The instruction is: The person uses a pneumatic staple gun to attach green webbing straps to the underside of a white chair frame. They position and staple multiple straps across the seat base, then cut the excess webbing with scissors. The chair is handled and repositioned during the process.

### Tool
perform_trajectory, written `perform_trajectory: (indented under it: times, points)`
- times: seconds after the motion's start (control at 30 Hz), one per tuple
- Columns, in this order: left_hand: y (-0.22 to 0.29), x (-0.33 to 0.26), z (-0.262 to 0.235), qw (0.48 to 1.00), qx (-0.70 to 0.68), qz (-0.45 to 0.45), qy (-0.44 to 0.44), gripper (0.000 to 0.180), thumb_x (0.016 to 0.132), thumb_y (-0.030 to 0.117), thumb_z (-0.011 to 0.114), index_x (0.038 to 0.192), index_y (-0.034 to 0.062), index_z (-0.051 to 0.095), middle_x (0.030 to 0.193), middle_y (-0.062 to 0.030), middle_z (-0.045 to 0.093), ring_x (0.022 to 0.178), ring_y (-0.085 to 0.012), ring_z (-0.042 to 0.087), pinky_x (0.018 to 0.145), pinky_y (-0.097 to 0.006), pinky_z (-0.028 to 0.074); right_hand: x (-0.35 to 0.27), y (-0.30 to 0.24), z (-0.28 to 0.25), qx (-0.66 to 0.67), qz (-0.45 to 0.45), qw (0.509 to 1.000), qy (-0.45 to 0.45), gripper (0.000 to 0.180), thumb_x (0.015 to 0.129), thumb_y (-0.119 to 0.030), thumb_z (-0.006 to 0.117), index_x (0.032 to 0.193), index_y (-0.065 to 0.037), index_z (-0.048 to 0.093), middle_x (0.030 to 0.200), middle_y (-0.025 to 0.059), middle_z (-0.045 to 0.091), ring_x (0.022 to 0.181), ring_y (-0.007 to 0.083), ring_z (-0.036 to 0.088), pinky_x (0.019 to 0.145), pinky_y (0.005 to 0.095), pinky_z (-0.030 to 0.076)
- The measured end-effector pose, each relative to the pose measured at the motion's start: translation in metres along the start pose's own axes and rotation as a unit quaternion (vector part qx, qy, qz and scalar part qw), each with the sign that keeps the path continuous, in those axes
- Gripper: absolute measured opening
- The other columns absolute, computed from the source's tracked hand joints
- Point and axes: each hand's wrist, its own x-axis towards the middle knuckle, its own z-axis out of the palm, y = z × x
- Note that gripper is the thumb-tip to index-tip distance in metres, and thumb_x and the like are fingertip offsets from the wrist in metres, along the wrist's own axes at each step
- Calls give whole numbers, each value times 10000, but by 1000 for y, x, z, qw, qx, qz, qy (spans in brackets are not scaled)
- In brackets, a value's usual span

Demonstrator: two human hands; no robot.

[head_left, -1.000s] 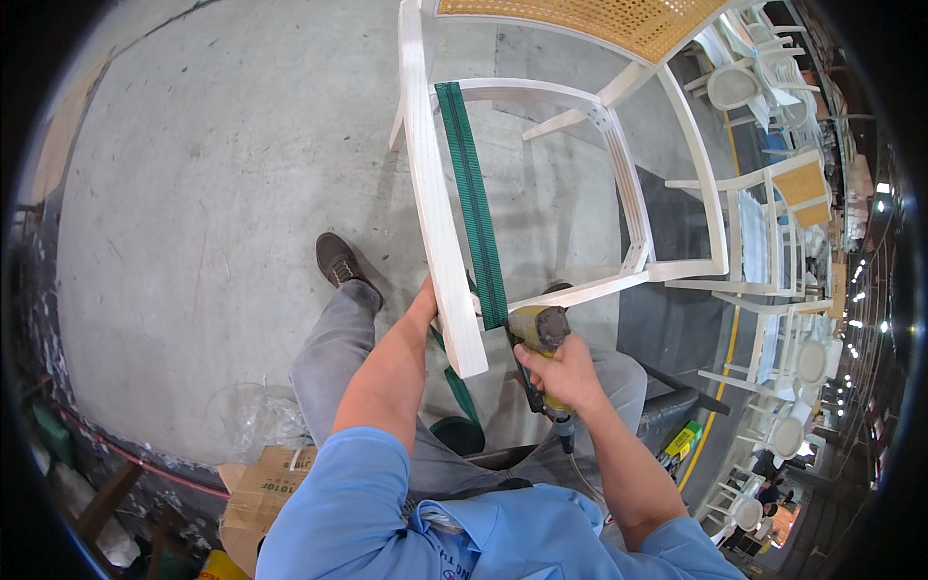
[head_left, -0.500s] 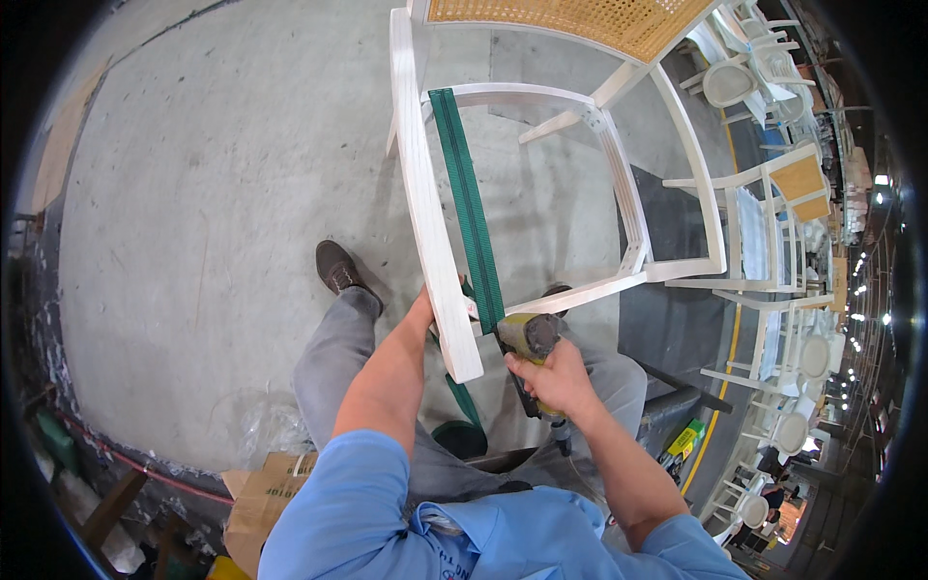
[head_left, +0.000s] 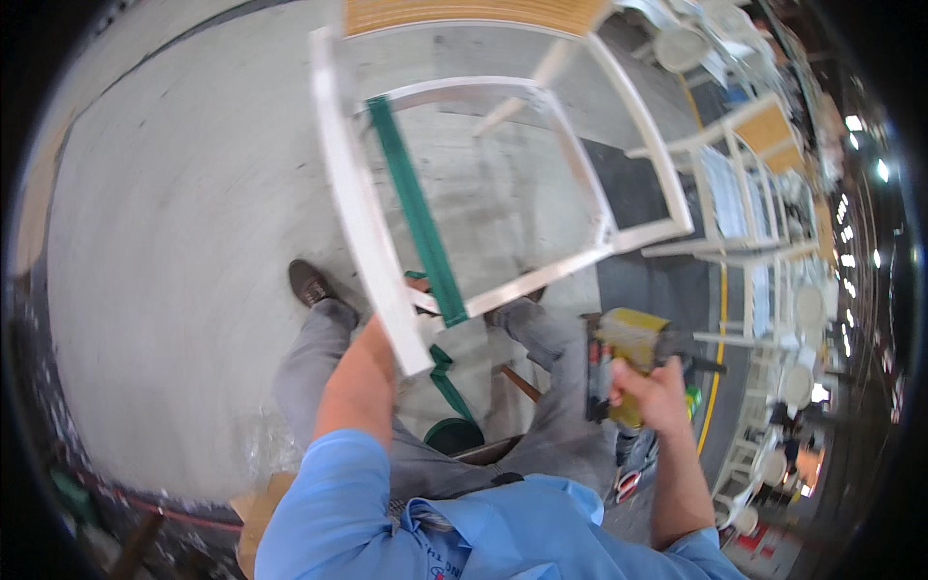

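A white wooden chair frame [head_left: 362, 208] stands tilted before me, its seat opening uncovered. One green webbing strap [head_left: 411, 208] stretches across the opening along its left side. My left hand [head_left: 418, 284] is at the near left corner, mostly hidden behind the frame's side piece. Green webbing shows beside it, but I cannot see the fingers' grip. To the right, apart from the chair, my right hand [head_left: 652, 394] holds a yellow and black staple gun [head_left: 633, 343], blurred by motion. A loose green webbing tail [head_left: 445, 382] hangs down to a green roll [head_left: 452, 435] between my legs.
Red-handled scissors [head_left: 628, 485] lie by my right thigh. A cardboard box [head_left: 253, 512] sits at lower left, near clear plastic on the concrete floor [head_left: 184, 251]. Other white chairs [head_left: 725, 184] line the right side beyond a yellow floor line [head_left: 713, 406].
My right hand has pulled the staple gun away from the strap's near end, out to the right. The chair appears shifted left in view. My left hand stays at the near left corner.
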Motion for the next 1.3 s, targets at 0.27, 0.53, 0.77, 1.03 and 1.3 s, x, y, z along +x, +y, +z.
perform_trajectory:
  times: [0.27,0.53,0.77,1.03,1.3]
  points:
    - [21,-52,54,996,88,-13,2,461,997,438,671,1363,158,646,1173,-115,708,857,-324,708,750,-526,547,-82,144,-209,92,83,958,260,305,984,-226,806,1194,-38,690,882,34,670,660,161,645,581,349,534]
    - [-18,-149,65,932,310,-129,134,613,1016,356,666,1606,323,500,1440,-100,636,1042,-365,699,864,-539,489,-54,327,-234,338,208,908,135,355,1007,-362,789,1244,-122,678,964,22,669,727,198,664,649,383,579]
    - [-64,-145,136,992,52,-45,104,944,1060,223,676,1705,441,22,1663,-32,413,1205,-322,663,1065,-584,473,-64,372,-279,178,197,945,190,388,1037,-373,742,1259,-56,709,1059,72,722,884,211,705,742,397,596]
    - [-58,-168,137,959,230,59,158,317,998,285,754,1232,71,755,1246,-66,724,1053,-212,685,949,-384,530,-66,314,-245,-33,-75,945,318,370,1020,-146,732,1343,27,680,1183,114,732,1095,203,695,975,341,547]
    - [-27,-242,151,990,126,46,-48,241,1102,253,639,1216,64,737,1073,-31,766,917,-163,737,855,-320,583,17,171,11,36,-273,957,-87,534,1002,-167,756,1486,-6,599,1350,127,718,1187,196,684,1003,357,560]
